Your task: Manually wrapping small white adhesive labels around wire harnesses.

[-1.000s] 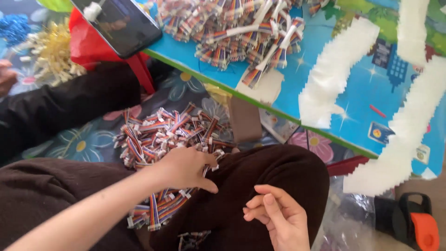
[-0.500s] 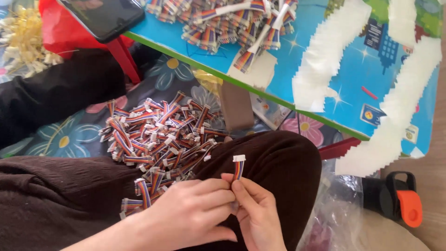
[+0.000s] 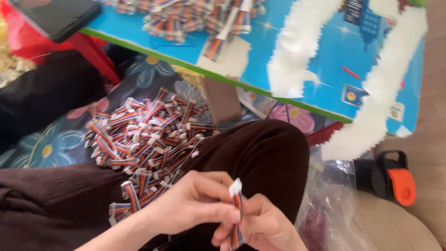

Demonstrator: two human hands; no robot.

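Observation:
Both hands meet low in the head view, over my lap in dark brown trousers. My left hand point(image 3: 188, 202) pinches the upper end of a short rainbow ribbon cable point(image 3: 237, 211) with a white connector on top. My right hand point(image 3: 262, 227) grips the same cable lower down, its striped tail poking out between the fingers. A loose pile of the same ribbon cables point(image 3: 141, 137) lies on the floral mat beside my left knee, a little up and left of my hands.
A low blue table point(image 3: 320, 56) crosses the top, holding another heap of cables point(image 3: 195, 18) and long white paper strips point(image 3: 378, 97). A dark phone point(image 3: 58, 16) lies on something red at top left. A clear plastic bag point(image 3: 330, 204) and a black and orange lid point(image 3: 395, 179) sit right.
My left hand left the floor pile with a cable and met my right hand over my lap; both now grip it. The view has tilted down and closer.

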